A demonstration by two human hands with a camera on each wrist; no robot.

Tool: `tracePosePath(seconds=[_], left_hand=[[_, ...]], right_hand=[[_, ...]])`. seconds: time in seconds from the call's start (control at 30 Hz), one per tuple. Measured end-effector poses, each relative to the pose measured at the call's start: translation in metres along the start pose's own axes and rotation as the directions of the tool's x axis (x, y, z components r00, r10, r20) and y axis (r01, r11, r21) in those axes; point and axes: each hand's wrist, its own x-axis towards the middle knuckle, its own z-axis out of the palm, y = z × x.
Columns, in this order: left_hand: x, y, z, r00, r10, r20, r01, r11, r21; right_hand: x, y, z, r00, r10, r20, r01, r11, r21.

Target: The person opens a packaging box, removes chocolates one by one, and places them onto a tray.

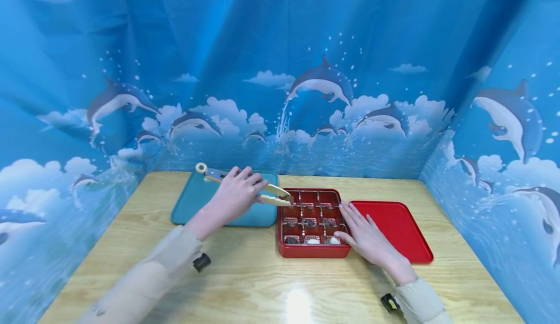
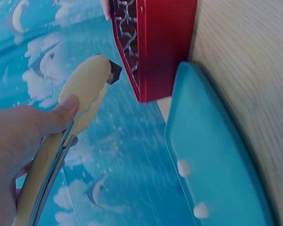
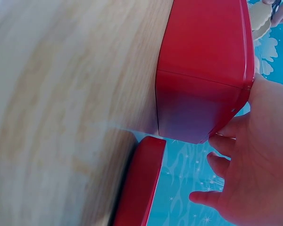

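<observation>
Gripping tongs (image 2: 87,81) in curled left hand (image 1: 240,188), with dark piece (image 2: 115,73) between tips, near left rim of red box (image 1: 314,251) on bench (image 1: 258,285). Touching box's right side with extended fingers of right hand (image 1: 369,239)

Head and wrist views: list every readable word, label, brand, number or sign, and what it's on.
No readable text in any view.
Glossy red square box: pale marks inside, too small to identify.
Beige left sleeve: dark marks, too small to identify.
Shallow red rectangular lid or tray, teal rectangular tray: no lettering visible.
</observation>
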Motion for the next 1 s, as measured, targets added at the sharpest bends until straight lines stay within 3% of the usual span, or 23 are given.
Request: tracePosePath(seconds=[0.37, 0.7, 0.87, 1.0], left_hand=[[-0.037, -0.03, 0.0, 0.994, -0.112, -0.001, 0.112, 0.994, 0.015], [-0.075, -0.068, 0.001, 0.967, -0.254, 0.028, 0.25, 0.963, 0.097], [-0.091, -0.087, 0.001, 0.959, -0.282, 0.041, 0.272, 0.949, 0.161], [-0.099, -0.101, 0.002, 0.951, -0.295, 0.089, 0.273, 0.941, 0.201]], right_hand=[[0.0, 0.003, 0.001, 1.0, 0.0, -0.002, 0.0, 1.0, -0.004], [0.0, 0.003, 0.001, 1.0, -0.007, -0.013, 0.007, 1.0, -0.003], [0.0, 0.001, 0.0, 1.0, -0.003, -0.013, 0.003, 1.0, 0.001], [-0.001, 0.0, 0.0, 1.0, -0.013, -0.028, 0.013, 1.0, -0.003]])
